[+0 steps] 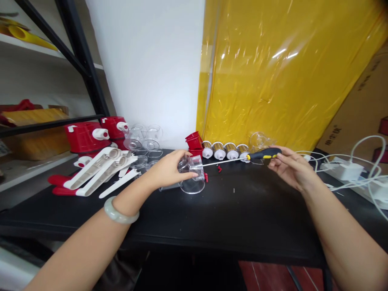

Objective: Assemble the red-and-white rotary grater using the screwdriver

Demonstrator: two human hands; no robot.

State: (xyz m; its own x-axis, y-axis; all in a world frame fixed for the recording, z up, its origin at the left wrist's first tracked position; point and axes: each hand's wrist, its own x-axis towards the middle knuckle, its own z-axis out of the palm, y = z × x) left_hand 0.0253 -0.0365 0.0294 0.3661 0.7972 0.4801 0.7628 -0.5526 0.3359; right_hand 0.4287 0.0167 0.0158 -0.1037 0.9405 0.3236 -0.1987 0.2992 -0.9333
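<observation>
My left hand (173, 169) is closed around a clear plastic part (198, 169), which looks like a hopper with a round flange, tilted on its side over the black table. In my right hand (289, 165) is a screwdriver (261, 155) with a black and yellow handle, gripped by the end. Its long shaft lies nearly level, and the tip reaches the open end of the clear part. A small red piece (206, 178) sits against the clear part's right side. Another red bit (219, 168) lies on the table under the shaft.
Several metal drums (218, 150) stand in a row at the back beside a red part (194, 141). White handles with red grips (91, 171), red housings (86, 137) and clear parts (142, 137) crowd the left. White cables and adapters (344, 169) lie at right on the black table (230, 218).
</observation>
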